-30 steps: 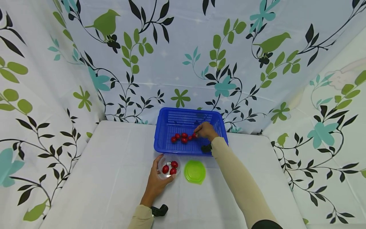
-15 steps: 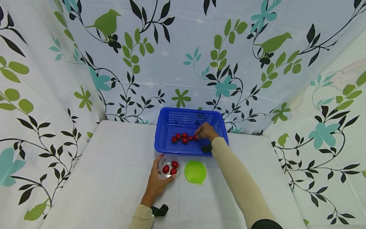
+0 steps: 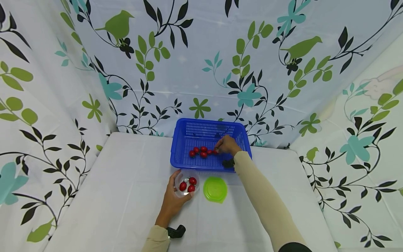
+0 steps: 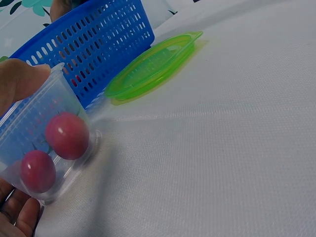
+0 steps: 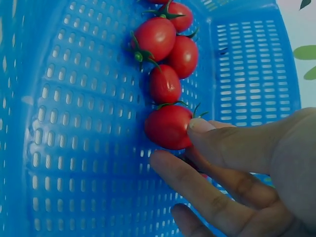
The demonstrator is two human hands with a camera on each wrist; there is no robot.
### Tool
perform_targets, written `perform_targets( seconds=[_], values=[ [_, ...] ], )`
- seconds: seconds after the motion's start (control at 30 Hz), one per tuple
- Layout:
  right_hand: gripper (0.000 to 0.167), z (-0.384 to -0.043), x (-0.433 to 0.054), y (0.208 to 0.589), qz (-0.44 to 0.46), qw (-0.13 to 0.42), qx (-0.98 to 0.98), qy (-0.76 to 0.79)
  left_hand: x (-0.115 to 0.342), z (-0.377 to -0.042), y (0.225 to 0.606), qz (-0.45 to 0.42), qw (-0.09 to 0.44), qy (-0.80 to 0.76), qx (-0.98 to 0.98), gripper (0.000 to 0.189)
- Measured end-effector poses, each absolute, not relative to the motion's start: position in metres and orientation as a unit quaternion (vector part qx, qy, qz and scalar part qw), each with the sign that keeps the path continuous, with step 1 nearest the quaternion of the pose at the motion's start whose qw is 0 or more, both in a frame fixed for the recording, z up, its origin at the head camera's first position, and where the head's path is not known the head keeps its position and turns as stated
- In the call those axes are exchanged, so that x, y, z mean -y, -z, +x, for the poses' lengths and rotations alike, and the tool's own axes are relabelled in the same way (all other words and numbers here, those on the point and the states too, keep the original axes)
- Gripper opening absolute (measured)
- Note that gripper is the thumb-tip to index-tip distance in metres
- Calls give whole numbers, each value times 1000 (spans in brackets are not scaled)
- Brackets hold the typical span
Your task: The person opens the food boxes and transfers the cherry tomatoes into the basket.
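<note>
Red oval tomatoes (image 3: 204, 155) are gathered in a blue plastic basket (image 3: 201, 128), one pinched by the right hand (image 3: 226, 144); a clear plastic tub (image 4: 69, 101) holding three is gripped, seemingly for steadiness, by the left hand (image 3: 174, 203).

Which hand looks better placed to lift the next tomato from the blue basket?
Probably the right hand: it is inside the blue basket, thumb and fingers at a tomato, while the left hand holds the clear cup outside.
</note>
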State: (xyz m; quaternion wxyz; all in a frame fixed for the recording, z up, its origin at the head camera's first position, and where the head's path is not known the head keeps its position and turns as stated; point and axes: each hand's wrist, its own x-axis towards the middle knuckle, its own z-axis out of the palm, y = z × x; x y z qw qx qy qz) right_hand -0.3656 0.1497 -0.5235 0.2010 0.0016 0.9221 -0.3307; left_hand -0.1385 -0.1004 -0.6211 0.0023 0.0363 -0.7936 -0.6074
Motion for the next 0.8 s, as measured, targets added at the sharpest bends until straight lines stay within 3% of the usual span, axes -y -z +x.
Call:
perform_targets(
  seconds=[0.43,0.8],
  values=[
    [29,-356,-153,506,-25,115,-936,331,100,-140,619,38,0,603,797,103],
    [26,-327,-144,479,-47,53,-921,384,100,-139,620,39,-2,604,796,103]
  ],
)
